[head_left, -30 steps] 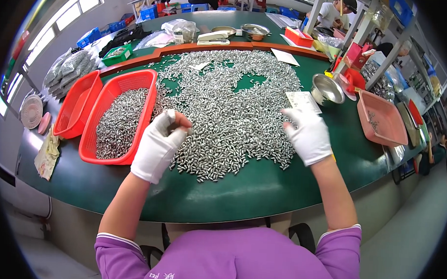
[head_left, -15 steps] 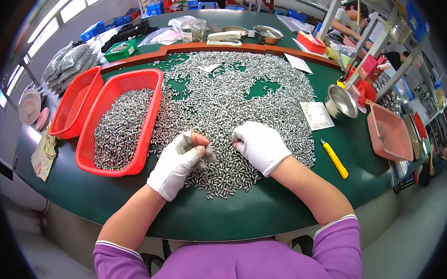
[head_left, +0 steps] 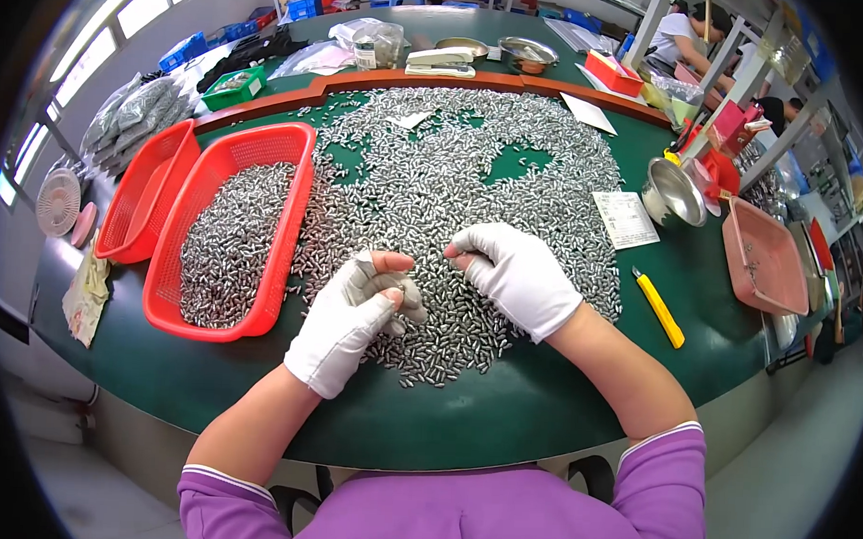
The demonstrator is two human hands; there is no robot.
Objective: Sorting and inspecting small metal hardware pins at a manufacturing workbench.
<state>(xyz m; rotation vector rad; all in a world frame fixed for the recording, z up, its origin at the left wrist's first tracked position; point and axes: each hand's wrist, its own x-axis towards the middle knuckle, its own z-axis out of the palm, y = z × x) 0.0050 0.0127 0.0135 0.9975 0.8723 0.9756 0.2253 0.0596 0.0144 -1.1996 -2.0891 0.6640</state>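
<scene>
A wide heap of small silvery metal pieces (head_left: 453, 199), rounded and oblong, covers the middle of the green table. At its near left part is my left hand (head_left: 352, 316), in a white glove with bare thumb and index tips. Its fingers curl inward, with the thumb tip apart from the index finger; what lies in the curl is too small to make out. Facing it over the heap, my right hand (head_left: 521, 280) wears a similar glove. Thumb and index finger are pinched together there, and anything between them is hidden.
Left of the heap stands a red basket (head_left: 305, 184) part-filled with metal pieces, beside another red basket (head_left: 128, 245). To the right are a printed slip (head_left: 626, 220), a yellow utility knife (head_left: 660, 311), a steel bowl (head_left: 677, 191) and a pink tray (head_left: 736, 271). A wooden strip (head_left: 381, 79) runs behind.
My right hand has risen slightly off the heap and turned, its fingertips now nearer my left hand's level. My left thumb and index finger have spread further apart. The view has shifted slightly.
</scene>
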